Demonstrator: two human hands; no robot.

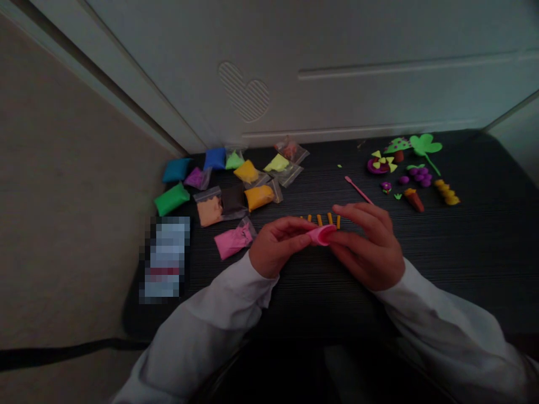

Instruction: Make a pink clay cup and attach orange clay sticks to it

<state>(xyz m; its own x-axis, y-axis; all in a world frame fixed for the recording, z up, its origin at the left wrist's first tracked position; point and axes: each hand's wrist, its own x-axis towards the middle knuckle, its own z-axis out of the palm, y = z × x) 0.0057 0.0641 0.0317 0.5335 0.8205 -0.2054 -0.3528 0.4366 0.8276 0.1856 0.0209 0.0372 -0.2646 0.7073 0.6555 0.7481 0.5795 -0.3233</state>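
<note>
A small pink clay cup, hollow on its open side, is between my two hands above the dark table. My left hand pinches its left end between thumb and fingers. Fingers of my right hand touch the right rim, some of them apart and raised. Just behind the cup lie several short orange-yellow clay sticks, partly hidden by the hands. A pink modelling tool rests on the table beyond my right hand.
Bags of coloured clay, such as a pink bag and a green bag, lie at left near a blurred phone. Finished clay pieces, including purple grapes and a green clover, stand at right. A white panel rises behind the table.
</note>
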